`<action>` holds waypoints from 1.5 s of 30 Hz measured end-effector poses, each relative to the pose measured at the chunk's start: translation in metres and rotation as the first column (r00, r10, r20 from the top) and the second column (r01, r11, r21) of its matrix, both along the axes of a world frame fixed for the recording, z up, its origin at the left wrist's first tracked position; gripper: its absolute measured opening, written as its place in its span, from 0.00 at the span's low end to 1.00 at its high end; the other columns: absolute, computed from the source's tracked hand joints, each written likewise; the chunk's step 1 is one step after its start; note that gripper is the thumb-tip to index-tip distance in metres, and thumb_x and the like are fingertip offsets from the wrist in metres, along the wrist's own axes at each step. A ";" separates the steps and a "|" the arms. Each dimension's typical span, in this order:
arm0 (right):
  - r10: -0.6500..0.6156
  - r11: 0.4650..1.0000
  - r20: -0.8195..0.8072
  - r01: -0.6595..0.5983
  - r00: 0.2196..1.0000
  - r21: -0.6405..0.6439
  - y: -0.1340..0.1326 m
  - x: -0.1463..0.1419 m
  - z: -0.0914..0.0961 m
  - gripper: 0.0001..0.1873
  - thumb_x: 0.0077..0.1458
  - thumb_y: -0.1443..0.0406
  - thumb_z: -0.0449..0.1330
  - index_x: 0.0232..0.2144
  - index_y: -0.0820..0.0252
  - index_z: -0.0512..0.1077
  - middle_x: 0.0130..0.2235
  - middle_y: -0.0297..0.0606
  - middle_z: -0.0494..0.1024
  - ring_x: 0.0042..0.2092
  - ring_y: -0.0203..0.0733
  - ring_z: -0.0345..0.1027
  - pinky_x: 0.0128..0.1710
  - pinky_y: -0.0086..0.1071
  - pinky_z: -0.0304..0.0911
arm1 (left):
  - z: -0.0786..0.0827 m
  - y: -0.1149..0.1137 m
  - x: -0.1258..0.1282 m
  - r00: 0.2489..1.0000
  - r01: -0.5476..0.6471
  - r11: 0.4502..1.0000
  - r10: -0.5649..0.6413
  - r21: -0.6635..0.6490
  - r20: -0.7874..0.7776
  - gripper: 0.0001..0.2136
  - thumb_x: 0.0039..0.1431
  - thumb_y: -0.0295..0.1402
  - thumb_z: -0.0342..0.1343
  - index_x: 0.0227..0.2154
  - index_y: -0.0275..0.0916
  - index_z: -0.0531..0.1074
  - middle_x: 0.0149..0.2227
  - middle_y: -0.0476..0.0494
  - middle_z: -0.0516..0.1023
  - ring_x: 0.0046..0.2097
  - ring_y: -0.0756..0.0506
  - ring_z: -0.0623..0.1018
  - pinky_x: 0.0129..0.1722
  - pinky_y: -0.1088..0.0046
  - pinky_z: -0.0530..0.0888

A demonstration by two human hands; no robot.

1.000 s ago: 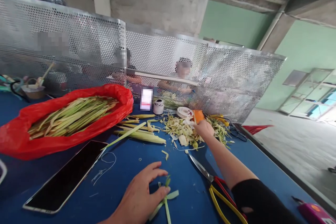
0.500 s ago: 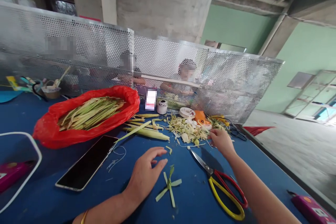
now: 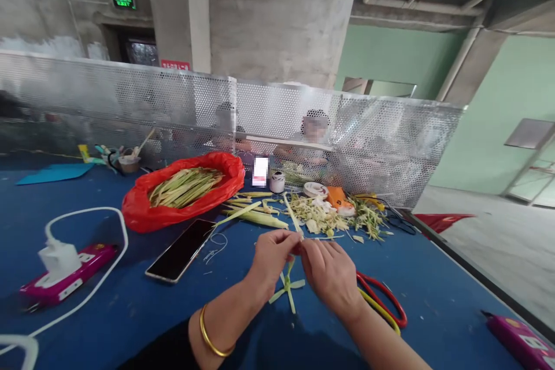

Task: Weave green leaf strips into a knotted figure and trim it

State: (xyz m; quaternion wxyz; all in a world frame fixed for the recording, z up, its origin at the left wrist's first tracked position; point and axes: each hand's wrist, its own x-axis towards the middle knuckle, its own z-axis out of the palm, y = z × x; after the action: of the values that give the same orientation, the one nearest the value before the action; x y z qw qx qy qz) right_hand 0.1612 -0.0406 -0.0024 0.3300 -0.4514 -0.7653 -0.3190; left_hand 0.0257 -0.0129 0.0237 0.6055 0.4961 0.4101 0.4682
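My left hand [image 3: 274,254] and my right hand [image 3: 332,272] meet over the table, fingertips pinched together. Between them they grip a pale green leaf strip [image 3: 291,212], whose free end points up and away from me. Just below the fingers, a small star-shaped piece of woven leaf strips [image 3: 287,287] lies on the blue tabletop, partly behind my hands. Red and yellow scissor handles [image 3: 388,298] show beside my right forearm; the blades are hidden under my right hand. Beyond my hands spreads a heap of leaf scraps [image 3: 315,214].
A red plastic bag [image 3: 134,211] of long leaves sits at left, near a phone [image 3: 180,253]. A power strip [image 3: 65,283] with a white cable lies farther left, another [image 3: 518,338] at lower right. A perforated metal screen [image 3: 277,110] crosses the back, with people behind it.
My right hand has come back from the scrap heap to meet my left hand. Both now hold a leaf strip. The view has shifted, showing more of the left side.
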 end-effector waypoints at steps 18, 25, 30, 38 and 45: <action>-0.222 0.660 -0.924 -0.649 0.312 -0.378 0.006 0.012 0.004 0.15 0.45 0.54 0.65 0.23 0.59 0.68 0.21 0.29 0.66 0.24 0.35 0.58 0.25 0.29 0.56 | -0.019 -0.003 0.002 0.912 0.273 0.950 -0.204 0.154 -0.357 0.10 0.48 0.37 0.57 0.18 0.38 0.70 0.16 0.52 0.68 0.21 0.50 0.69 0.24 0.75 0.65; -0.252 0.723 -0.946 -0.610 0.204 -0.325 0.007 0.022 0.009 0.15 0.44 0.55 0.64 0.20 0.58 0.67 0.19 0.28 0.66 0.24 0.35 0.58 0.28 0.30 0.58 | -0.012 -0.004 0.004 0.922 0.275 0.961 -0.265 -0.005 -0.284 0.07 0.45 0.36 0.58 0.22 0.36 0.74 0.21 0.50 0.73 0.23 0.51 0.72 0.23 0.77 0.65; -0.263 0.680 -0.945 -0.657 0.195 -0.325 0.004 0.018 0.008 0.14 0.46 0.55 0.64 0.22 0.60 0.70 0.21 0.30 0.68 0.24 0.34 0.59 0.27 0.29 0.58 | -0.008 -0.005 0.004 0.943 0.269 0.959 -0.281 -0.090 -0.177 0.09 0.48 0.37 0.59 0.28 0.36 0.74 0.27 0.46 0.78 0.25 0.50 0.75 0.26 0.76 0.69; -0.243 0.713 -0.963 -0.653 0.113 -0.256 0.005 0.019 0.008 0.15 0.46 0.55 0.65 0.21 0.60 0.70 0.18 0.28 0.66 0.24 0.33 0.57 0.27 0.28 0.56 | -0.013 -0.006 0.004 0.936 0.225 0.973 -0.205 0.042 -0.286 0.11 0.51 0.39 0.58 0.24 0.36 0.72 0.20 0.49 0.74 0.19 0.54 0.68 0.23 0.77 0.65; -0.282 0.704 -0.953 -0.651 0.110 -0.284 0.011 0.028 0.007 0.14 0.42 0.56 0.67 0.21 0.61 0.72 0.18 0.29 0.69 0.22 0.33 0.59 0.26 0.29 0.56 | -0.014 -0.004 0.004 0.932 0.216 0.976 -0.199 0.026 -0.302 0.13 0.51 0.42 0.57 0.27 0.35 0.74 0.19 0.51 0.71 0.19 0.54 0.65 0.22 0.77 0.64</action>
State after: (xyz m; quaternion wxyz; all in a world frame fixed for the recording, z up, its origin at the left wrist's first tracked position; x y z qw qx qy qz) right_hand 0.1888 -0.0291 0.0044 0.5981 -0.5130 -0.4628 0.4061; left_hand 0.0298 -0.0169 0.0098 0.5682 0.6188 0.4279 0.3334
